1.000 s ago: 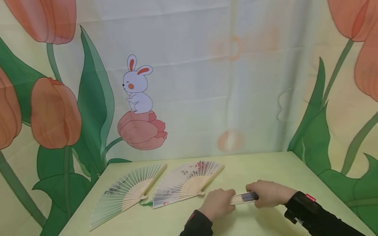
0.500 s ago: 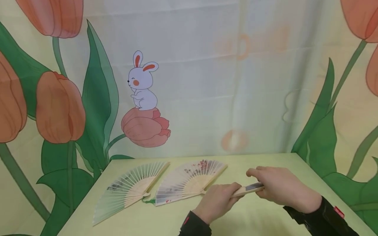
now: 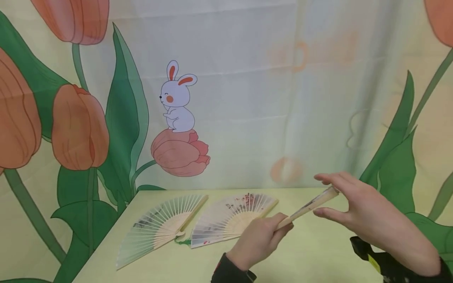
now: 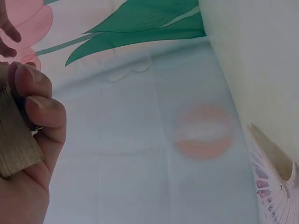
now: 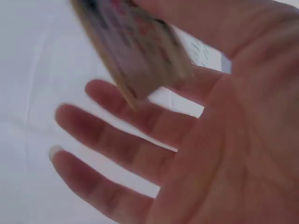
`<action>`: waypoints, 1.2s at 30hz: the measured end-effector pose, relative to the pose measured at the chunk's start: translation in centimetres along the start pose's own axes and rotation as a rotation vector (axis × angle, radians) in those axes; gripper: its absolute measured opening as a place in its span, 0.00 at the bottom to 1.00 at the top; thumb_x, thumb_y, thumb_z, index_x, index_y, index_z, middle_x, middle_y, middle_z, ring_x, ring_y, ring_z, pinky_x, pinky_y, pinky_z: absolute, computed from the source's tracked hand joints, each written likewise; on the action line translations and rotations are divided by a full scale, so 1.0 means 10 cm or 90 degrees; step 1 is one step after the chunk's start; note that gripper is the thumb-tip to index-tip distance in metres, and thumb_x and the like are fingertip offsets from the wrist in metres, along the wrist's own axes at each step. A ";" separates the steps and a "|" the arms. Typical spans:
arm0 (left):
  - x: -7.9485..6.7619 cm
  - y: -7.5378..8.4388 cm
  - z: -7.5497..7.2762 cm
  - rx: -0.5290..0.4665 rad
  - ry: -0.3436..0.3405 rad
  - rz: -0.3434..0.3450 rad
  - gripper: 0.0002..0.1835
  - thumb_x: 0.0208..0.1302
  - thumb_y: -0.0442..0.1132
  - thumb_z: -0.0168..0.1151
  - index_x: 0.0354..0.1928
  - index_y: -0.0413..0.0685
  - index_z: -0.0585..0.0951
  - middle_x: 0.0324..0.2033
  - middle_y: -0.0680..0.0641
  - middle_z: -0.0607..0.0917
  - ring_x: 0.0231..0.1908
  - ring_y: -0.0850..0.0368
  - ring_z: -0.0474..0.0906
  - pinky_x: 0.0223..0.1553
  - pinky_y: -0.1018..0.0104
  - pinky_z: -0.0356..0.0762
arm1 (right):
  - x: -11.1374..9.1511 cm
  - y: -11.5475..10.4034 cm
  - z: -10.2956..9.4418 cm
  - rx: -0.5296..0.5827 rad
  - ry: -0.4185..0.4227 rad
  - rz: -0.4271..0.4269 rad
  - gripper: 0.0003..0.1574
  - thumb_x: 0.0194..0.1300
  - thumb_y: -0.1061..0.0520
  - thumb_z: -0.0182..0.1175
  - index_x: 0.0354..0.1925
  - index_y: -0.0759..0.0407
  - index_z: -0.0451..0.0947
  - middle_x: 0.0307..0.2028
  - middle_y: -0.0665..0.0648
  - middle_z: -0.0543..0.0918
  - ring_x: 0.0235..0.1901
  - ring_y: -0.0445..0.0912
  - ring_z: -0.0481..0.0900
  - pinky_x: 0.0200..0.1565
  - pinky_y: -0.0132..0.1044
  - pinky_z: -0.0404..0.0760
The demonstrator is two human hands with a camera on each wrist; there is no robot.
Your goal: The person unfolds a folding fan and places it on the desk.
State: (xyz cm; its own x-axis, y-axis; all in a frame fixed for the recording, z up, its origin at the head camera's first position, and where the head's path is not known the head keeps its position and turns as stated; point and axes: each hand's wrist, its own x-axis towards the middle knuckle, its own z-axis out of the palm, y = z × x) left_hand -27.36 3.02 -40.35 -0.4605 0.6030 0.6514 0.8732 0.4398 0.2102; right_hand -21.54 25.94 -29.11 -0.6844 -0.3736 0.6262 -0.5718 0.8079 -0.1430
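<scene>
My left hand (image 3: 260, 239) grips a folded hand fan (image 3: 313, 203) by its rivet end, fingers curled round the wooden sticks (image 4: 18, 140) in the left wrist view. The fan tilts up to the right, above the table. Around its far end, my right hand (image 3: 371, 214) is spread, thumb below and fingers above. In the right wrist view the fan's printed folds (image 5: 135, 51) lie between the thumb and the straight, parted fingers (image 5: 126, 149). Left of my hands, a white fan (image 3: 226, 220) with red blossoms lies spread on the table, its lower right overlapped by my left hand.
A pale green spread fan (image 3: 155, 228) lies further left on the light green table (image 3: 301, 259). A green tassel (image 3: 183, 242) lies between the two spread fans. Behind the table hangs a cloth backdrop (image 3: 240, 129) printed with tulips and a rabbit.
My right hand has loosened from the folded fan's far end, opened its fingers and moved up and right. The fan's far end has risen. The left hand keeps its grip. The head view has shifted slightly.
</scene>
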 end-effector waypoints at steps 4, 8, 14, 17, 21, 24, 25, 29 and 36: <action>0.03 -0.05 0.01 -0.056 0.011 -0.010 0.08 0.75 0.45 0.52 0.37 0.53 0.76 0.19 0.59 0.66 0.16 0.73 0.55 0.17 0.82 0.55 | 0.00 0.03 0.02 0.125 0.015 0.068 0.40 0.54 0.52 0.75 0.64 0.50 0.71 0.46 0.47 0.81 0.38 0.42 0.82 0.35 0.36 0.78; 0.05 -0.08 0.06 -0.129 -0.004 -0.026 0.10 0.76 0.45 0.51 0.35 0.51 0.74 0.18 0.59 0.67 0.16 0.76 0.57 0.17 0.82 0.59 | -0.01 0.00 0.19 0.302 0.066 0.157 0.39 0.62 0.58 0.68 0.69 0.49 0.65 0.45 0.50 0.80 0.36 0.41 0.84 0.37 0.30 0.78; 0.04 -0.11 0.06 -0.306 -0.039 -0.093 0.12 0.77 0.47 0.48 0.36 0.50 0.75 0.17 0.57 0.70 0.14 0.73 0.66 0.17 0.78 0.65 | 0.07 -0.11 0.49 0.611 0.208 0.190 0.34 0.64 0.69 0.63 0.66 0.58 0.67 0.42 0.55 0.84 0.29 0.47 0.82 0.36 0.33 0.83; 0.03 -0.13 0.00 -0.368 -0.038 -0.132 0.12 0.77 0.48 0.48 0.38 0.50 0.76 0.15 0.55 0.71 0.13 0.68 0.69 0.16 0.76 0.63 | 0.16 -0.17 0.58 0.646 0.187 0.190 0.29 0.65 0.67 0.63 0.63 0.59 0.70 0.39 0.57 0.85 0.26 0.50 0.80 0.34 0.36 0.82; 0.03 -0.14 -0.11 -0.458 -0.023 -0.178 0.13 0.77 0.46 0.48 0.42 0.47 0.78 0.14 0.48 0.75 0.13 0.60 0.72 0.19 0.73 0.66 | 0.28 -0.24 0.69 0.592 0.104 0.165 0.22 0.67 0.62 0.63 0.59 0.60 0.74 0.38 0.57 0.85 0.28 0.52 0.82 0.34 0.39 0.82; 0.02 -0.14 -0.19 -0.532 -0.005 -0.214 0.13 0.77 0.44 0.47 0.44 0.42 0.77 0.15 0.43 0.76 0.14 0.57 0.74 0.21 0.71 0.71 | 0.36 -0.29 0.78 0.579 0.032 0.141 0.20 0.68 0.58 0.62 0.58 0.61 0.75 0.40 0.56 0.85 0.33 0.51 0.83 0.40 0.40 0.81; 0.02 -0.15 -0.21 -0.550 0.000 -0.224 0.14 0.77 0.43 0.47 0.44 0.40 0.77 0.16 0.41 0.76 0.15 0.57 0.74 0.22 0.70 0.72 | 0.38 -0.30 0.81 0.583 0.014 0.137 0.20 0.69 0.58 0.61 0.58 0.61 0.75 0.41 0.56 0.85 0.35 0.51 0.83 0.42 0.41 0.80; 0.00 -0.17 -0.28 -0.586 0.015 -0.254 0.15 0.77 0.44 0.48 0.43 0.37 0.76 0.18 0.38 0.75 0.16 0.58 0.75 0.22 0.68 0.74 | 0.43 -0.35 0.90 0.603 -0.029 0.142 0.18 0.71 0.55 0.59 0.56 0.59 0.77 0.44 0.54 0.85 0.39 0.50 0.83 0.48 0.43 0.78; -0.03 -0.22 -0.31 -0.551 0.060 -0.267 0.12 0.74 0.42 0.54 0.52 0.44 0.78 0.25 0.40 0.82 0.27 0.54 0.81 0.34 0.64 0.81 | 0.45 -0.38 0.97 0.589 -0.009 0.146 0.11 0.70 0.55 0.60 0.47 0.60 0.81 0.37 0.53 0.86 0.34 0.49 0.84 0.43 0.40 0.81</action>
State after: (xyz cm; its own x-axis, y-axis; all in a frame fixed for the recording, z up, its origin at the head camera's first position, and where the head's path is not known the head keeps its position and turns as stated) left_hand -28.62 -0.15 -38.75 -0.7801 0.4363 0.4484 0.4732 -0.0576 0.8791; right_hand -26.80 16.74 -33.19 -0.8265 -0.2607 0.4990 -0.5499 0.1835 -0.8148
